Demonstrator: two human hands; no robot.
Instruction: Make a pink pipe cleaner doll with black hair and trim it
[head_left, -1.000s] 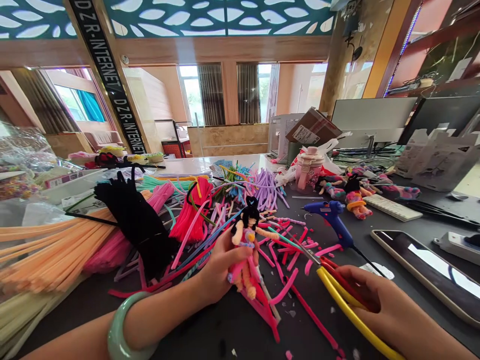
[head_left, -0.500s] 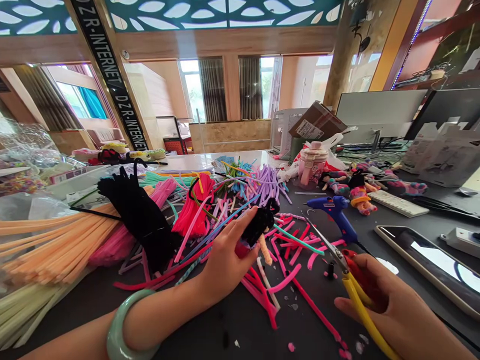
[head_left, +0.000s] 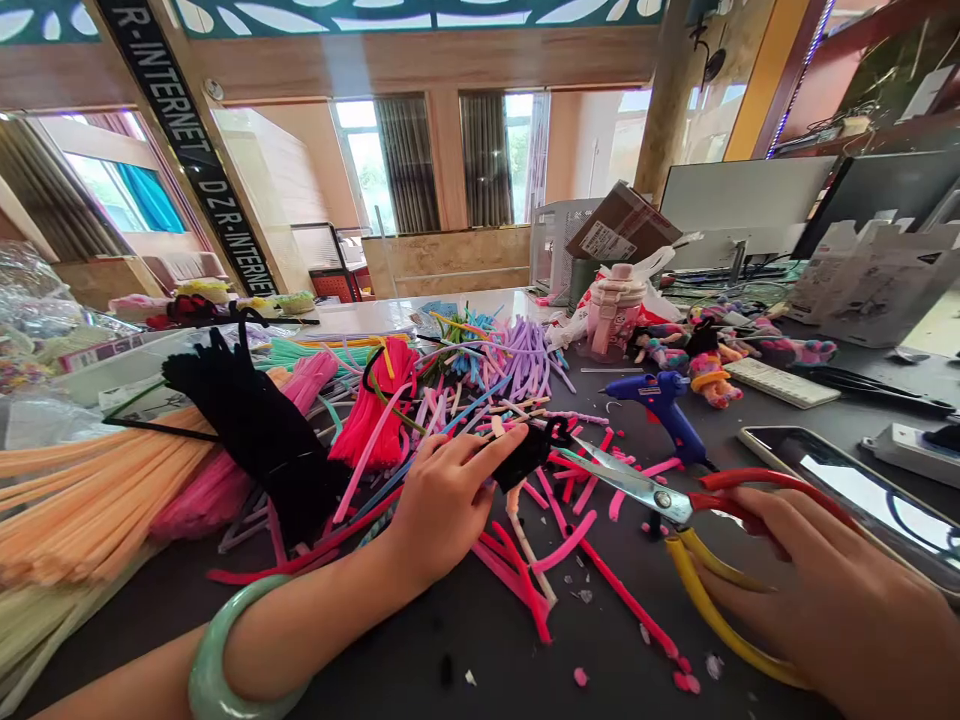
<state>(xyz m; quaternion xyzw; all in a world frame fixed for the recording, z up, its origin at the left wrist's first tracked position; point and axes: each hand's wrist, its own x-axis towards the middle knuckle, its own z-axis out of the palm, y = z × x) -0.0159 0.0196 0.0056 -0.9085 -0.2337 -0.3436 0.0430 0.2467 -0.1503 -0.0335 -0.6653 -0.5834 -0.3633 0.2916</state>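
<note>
My left hand (head_left: pixel 454 505), with a pale green bangle (head_left: pixel 217 650) on its wrist, is closed on a small doll piece made of fuzzy pipe cleaner. Its black top (head_left: pixel 521 460) ends in a curled loop (head_left: pixel 558 432) on the right, and a peach strand (head_left: pixel 513 500) hangs below. My right hand (head_left: pixel 832 580) grips scissors (head_left: pixel 645 492) with one red and one yellow handle. The handles are spread and the blades point left, their tips at the black loop. Whether the blades touch the loop I cannot tell.
Bundles of black (head_left: pixel 262 430), peach (head_left: pixel 97 500) and pink pipe cleaners (head_left: pixel 382 410) lie left and centre. Cut pink pieces (head_left: pixel 622 595) are scattered ahead. A blue glue gun (head_left: pixel 656 400), a phone (head_left: pixel 840 490), a pink bottle (head_left: pixel 613 310) and small dolls (head_left: pixel 712 370) occupy the right.
The scissors have swung left and their handles have spread, bringing the blades to the black loop. My left hand has turned the doll piece lower and flatter. The view has shifted slightly.
</note>
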